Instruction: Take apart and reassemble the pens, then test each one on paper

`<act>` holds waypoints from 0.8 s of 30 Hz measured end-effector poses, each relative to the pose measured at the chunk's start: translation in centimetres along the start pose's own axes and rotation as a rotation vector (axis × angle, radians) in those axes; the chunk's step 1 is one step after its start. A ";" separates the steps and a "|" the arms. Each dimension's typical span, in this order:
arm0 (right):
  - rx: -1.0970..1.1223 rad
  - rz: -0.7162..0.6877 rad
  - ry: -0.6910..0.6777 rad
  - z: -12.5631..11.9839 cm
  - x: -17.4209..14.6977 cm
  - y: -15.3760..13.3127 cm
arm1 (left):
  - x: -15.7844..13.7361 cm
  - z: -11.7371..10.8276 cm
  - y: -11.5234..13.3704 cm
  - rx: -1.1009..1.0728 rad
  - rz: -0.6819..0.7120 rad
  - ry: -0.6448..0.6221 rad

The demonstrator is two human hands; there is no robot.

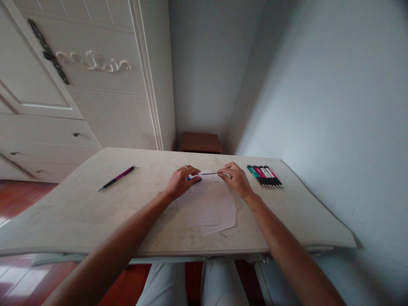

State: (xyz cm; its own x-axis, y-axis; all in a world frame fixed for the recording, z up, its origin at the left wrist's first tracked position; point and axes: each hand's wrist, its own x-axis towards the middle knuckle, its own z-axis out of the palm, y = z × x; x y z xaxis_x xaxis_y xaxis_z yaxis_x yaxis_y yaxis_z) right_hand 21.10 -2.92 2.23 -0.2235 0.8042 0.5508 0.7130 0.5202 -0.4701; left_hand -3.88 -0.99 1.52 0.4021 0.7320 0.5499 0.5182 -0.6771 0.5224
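Observation:
Over the sheets of paper, my left hand (182, 182) is closed with a blue-and-black pen barrel (196, 180) between thumb and fingers; most of the barrel is hidden. My right hand (236, 180) pinches the end of a thin, dark pen refill (209, 173). It lies level between the two hands, its other end at my left fingertips; I cannot tell whether it touches them or enters the barrel. Beneath the hands lie overlapping lined paper sheets (204, 208) with some writing near the top.
A purple-and-black pen (117, 178) lies apart on the left of the white table (153, 238). Several pens (265, 176) in green, pink and white lie in a row at right. A wall (334, 106) borders the right side; a white wardrobe (117, 110) and brown wooden furniture (200, 142) stand beyond.

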 end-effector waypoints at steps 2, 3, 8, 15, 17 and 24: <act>0.002 0.010 0.000 0.0 0.0 0.0 | 0.0 0.0 -0.2 0.010 -0.003 -0.013; 0.003 0.011 0.004 0.0 0.1 0.0 | -0.1 0.1 -0.2 0.018 -0.005 -0.015; 0.010 0.011 0.027 -0.1 0.1 0.2 | 0.1 -0.5 -0.1 0.108 -0.002 -0.022; -0.036 0.043 0.026 -0.5 0.1 1.2 | 0.2 -3.5 -2.3 0.178 0.018 -0.222; -0.044 0.044 0.018 -0.5 0.1 1.3 | 0.1 -4.1 -3.2 0.156 -0.032 -0.261; -0.052 0.035 0.008 -0.3 0.1 1.3 | 0.0 -4.5 -3.7 0.163 -0.093 -0.252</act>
State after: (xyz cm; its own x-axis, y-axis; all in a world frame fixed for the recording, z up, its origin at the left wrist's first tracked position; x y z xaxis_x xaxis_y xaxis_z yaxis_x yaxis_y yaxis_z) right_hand 22.17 -2.24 1.90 -0.1931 0.8190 0.5403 0.7542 0.4761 -0.4523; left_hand -9.21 1.17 2.56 0.5113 0.7995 0.3152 0.6675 -0.6005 0.4403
